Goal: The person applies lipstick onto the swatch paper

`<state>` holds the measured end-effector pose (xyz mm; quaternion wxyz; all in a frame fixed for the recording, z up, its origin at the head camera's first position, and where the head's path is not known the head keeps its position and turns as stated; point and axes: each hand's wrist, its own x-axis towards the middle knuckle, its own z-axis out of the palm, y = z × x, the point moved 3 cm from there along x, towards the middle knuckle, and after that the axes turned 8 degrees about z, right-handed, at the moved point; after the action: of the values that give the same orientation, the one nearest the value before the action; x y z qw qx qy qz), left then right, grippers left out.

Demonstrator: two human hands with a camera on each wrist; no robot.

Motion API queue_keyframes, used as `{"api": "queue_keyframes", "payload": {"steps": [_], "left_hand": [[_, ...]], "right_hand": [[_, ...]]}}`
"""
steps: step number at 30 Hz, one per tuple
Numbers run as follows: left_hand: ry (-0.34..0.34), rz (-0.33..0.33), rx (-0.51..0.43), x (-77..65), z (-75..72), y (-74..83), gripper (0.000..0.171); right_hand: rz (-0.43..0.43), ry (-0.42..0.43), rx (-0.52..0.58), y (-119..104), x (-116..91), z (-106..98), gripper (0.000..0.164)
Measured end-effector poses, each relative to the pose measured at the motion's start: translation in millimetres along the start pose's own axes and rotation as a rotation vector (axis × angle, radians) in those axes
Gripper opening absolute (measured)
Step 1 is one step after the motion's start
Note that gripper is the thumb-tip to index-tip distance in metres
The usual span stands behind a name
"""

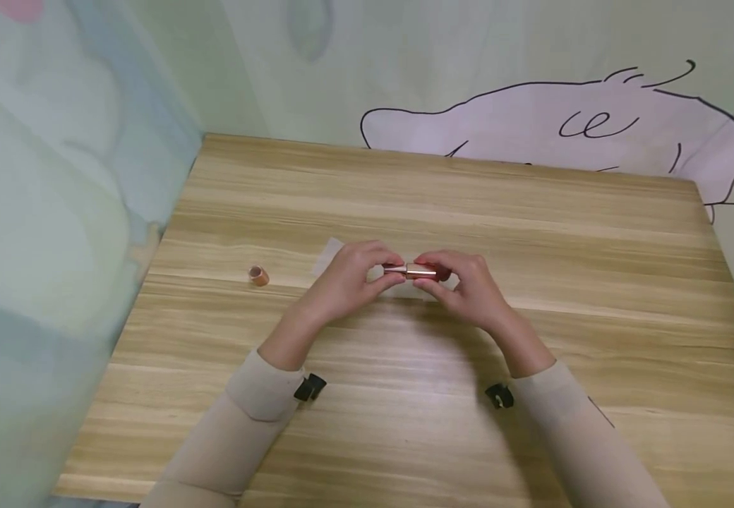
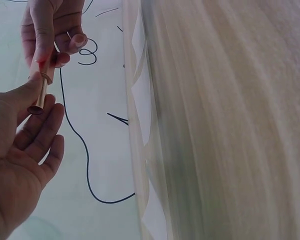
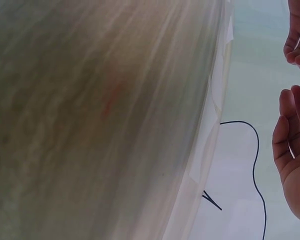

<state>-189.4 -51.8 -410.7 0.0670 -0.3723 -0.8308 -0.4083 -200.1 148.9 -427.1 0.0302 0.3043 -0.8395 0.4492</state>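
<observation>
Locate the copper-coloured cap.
In the head view, the copper-coloured cap sits on the wooden table, left of the left hand and the white sheet.

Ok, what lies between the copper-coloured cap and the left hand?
In the head view, from the cap: wooden tabletop, then part of a white sheet beside the left hand.

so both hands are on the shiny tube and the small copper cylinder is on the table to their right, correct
Wrong side: the head view shows the small copper cylinder on the table to the left of the left hand. The rest holds.
</observation>
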Motion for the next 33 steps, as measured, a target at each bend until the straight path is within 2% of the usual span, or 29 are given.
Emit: {"api": "queue_keyframes", "payload": {"steps": [11,23,33], "left_hand": [[0.033,0.028,-0.007,-1.7,-4.5,2.6,0.014],[0.138,0.152,0.020,-1.0,-8.0,7.9,0.013],[0.167,0.179,0.049,-1.8,-10.5,9.2,0.012]], "right_hand": [[0.060,-0.014,0.049,-1.2,1.7,1.3,0.019],[0.173,-0.035,0.224,-1.8,-1.3,1.2,0.014],[0.267,-0.048,0.306,-5.8,0.8,2.7,0.012]]}}
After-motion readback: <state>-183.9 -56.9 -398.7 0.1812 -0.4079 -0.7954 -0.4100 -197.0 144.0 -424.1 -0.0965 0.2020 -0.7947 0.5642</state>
